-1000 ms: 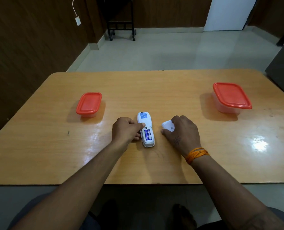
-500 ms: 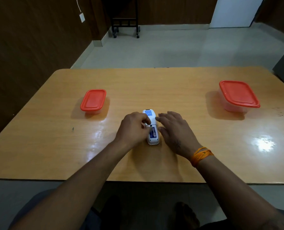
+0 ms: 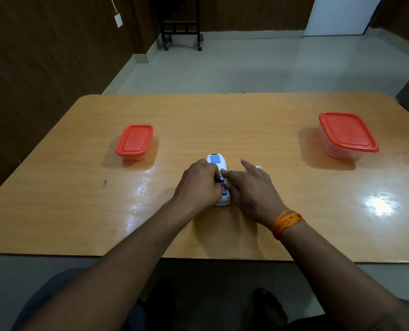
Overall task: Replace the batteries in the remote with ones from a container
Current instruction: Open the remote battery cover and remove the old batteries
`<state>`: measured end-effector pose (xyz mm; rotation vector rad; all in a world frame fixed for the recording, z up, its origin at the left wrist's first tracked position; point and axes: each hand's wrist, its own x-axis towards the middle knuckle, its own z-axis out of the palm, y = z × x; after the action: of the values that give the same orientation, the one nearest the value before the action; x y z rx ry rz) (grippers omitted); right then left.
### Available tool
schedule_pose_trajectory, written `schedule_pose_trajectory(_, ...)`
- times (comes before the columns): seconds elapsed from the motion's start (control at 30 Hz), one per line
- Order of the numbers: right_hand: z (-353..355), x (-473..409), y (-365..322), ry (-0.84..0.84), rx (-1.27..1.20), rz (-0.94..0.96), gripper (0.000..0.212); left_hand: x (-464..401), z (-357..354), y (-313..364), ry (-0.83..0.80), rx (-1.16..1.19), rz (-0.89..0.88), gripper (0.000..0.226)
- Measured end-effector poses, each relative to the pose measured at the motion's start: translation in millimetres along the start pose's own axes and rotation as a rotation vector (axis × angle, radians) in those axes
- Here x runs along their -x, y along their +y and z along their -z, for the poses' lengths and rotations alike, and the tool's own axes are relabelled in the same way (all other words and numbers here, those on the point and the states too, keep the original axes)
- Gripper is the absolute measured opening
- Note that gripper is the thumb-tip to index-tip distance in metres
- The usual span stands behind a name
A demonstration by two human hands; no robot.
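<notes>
A white remote (image 3: 216,161) lies face down at the table's middle, its battery bay uncovered, with blue batteries (image 3: 223,187) showing between my hands. My left hand (image 3: 198,185) grips the remote's left side. My right hand (image 3: 249,187) rests against its right side, fingers spread, one fingertip in the bay on the batteries. The white battery cover (image 3: 259,167) lies on the table just behind my right hand, mostly hidden. A small red-lidded container (image 3: 134,142) stands at the left, a larger red-lidded container (image 3: 346,134) at the right; both are closed.
The wooden table (image 3: 222,115) has a near edge just below my forearms. A black wheeled stand (image 3: 182,27) is on the floor far behind. Dark wall panels run along the left.
My right hand left the battery cover on the table and moved left onto the remote's battery bay. My left hand closed tighter around the remote.
</notes>
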<state>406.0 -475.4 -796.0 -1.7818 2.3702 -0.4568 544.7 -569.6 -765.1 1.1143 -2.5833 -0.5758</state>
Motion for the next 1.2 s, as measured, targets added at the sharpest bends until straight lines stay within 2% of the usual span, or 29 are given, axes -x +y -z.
schedule_pose_trajectory(0.33,4.0,2.7,-3.3,-0.004,-0.002,-0.015,0.040,-4.8,7.3,7.0,-0.044,0.096,0.078,0.011)
schedule_pose_trajectory(0.7,2.0,1.4,-1.6,0.027,-0.044,-0.006,0.042,4.0,13.6,5.9,0.127,0.324,0.141,0.017)
schedule_pose_trajectory(0.87,7.9,1.6,-5.3,0.038,-0.040,-0.011,0.040,-1.1,14.7,-2.5,0.064,0.239,0.118,0.028)
schedule_pose_trajectory(0.97,12.8,6.3,-10.2,0.102,0.004,0.002,0.033,-2.7,6.1,-6.0,0.035,0.160,0.092,0.035)
schedule_pose_trajectory(1.07,15.3,10.5,-20.3,0.187,0.026,0.005,0.025,-7.1,3.9,-8.4,0.033,0.139,0.066,0.036)
schedule_pose_trajectory(1.2,14.9,9.9,-30.8,0.188,-0.022,-0.048,0.020,-10.9,3.4,-12.4,0.030,0.145,0.045,0.034)
